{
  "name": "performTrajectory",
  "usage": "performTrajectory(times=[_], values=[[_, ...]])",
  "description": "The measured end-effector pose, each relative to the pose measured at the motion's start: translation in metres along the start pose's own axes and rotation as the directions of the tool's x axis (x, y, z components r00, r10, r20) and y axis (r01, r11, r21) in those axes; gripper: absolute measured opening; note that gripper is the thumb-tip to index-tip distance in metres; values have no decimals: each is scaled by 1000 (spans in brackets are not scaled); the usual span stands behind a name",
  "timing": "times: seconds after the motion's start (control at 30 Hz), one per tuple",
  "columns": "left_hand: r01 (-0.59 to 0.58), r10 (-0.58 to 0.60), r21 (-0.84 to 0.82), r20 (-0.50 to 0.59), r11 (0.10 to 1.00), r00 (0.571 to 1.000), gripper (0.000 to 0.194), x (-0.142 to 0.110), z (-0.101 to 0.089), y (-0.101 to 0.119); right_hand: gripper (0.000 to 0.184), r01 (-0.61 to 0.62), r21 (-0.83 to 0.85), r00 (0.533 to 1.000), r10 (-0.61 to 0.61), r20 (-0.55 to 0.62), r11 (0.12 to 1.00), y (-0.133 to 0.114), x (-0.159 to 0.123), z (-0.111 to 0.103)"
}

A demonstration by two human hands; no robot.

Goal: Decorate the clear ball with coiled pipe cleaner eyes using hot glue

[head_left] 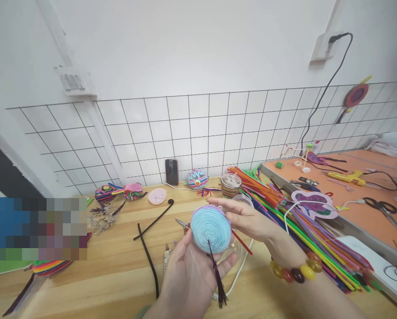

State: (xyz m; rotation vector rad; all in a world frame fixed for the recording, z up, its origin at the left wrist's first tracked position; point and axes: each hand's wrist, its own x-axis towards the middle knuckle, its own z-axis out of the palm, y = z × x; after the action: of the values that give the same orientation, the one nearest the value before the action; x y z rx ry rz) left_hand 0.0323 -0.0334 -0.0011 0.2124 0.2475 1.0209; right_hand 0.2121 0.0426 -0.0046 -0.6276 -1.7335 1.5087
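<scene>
A round light-blue ornament (209,227), coiled from pipe cleaners with a purple edge at its top, rests in my left hand (193,281). The palm faces up, with the thumb at the left side and the fingers under the ball. From the ball's face hangs a dark purple tassel (220,283). Fingers stretched out, my right hand (251,219) lies along the ornament's upper right side; its thumb is hidden. Behind the hands are the tips of pliers (181,222) and a red pipe cleaner (243,243).
Black pipe cleaners (148,252) lie left of my hands. Bundled coloured pipe cleaners (304,235) cover the right side, beside an orange mat (377,186) with scissors (386,210) and a yellow glue gun (346,178). Farther back are a pink dish (157,196), a phone (171,172) and a striped ornament (197,178).
</scene>
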Motion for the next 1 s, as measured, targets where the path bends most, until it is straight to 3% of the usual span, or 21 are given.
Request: performTrajectory(times=[0.53, 0.87, 1.0], values=[[-7, 7, -6, -65, 1000, 998, 47, 0, -1, -4, 44, 19, 5, 1000, -19, 14, 1000, 3, 1, -2], [-14, 13, -20, -35, 1000, 999, 47, -2, -3, -6, 47, 47, 49, 997, -49, 54, 998, -1, -2, -3], [-7, 7, -11, 23, 1000, 1000, 47, -1, -4, -5, 47, 75, 30, 994, -77, 75, 997, -5, -2, -2]])
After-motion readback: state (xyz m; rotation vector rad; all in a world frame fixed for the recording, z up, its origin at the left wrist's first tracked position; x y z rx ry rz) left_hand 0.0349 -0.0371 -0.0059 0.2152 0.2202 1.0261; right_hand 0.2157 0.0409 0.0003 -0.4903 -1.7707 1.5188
